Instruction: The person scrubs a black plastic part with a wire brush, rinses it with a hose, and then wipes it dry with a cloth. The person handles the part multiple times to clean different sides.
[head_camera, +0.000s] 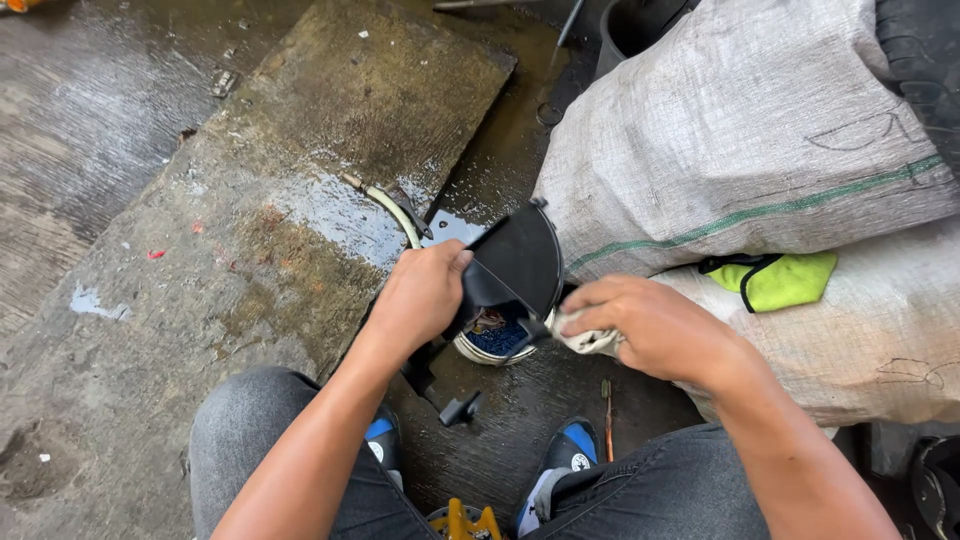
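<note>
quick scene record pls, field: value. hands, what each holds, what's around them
view: head camera, looking down past both knees
left hand: grips the black plastic cover by its left edge
right hand: holds a pale rag against the cover's lower right
below cover: small round tub with blue contents
ground: wet concrete slab, loose black knob
right side: grey woven sacks, yellow-green cloth lying on them
feet: blue and black shoes

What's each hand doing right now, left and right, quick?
Left hand: closed, gripping the black plastic cover by its edge.
Right hand: closed on a whitish rag, pressed against the cover.
</note>
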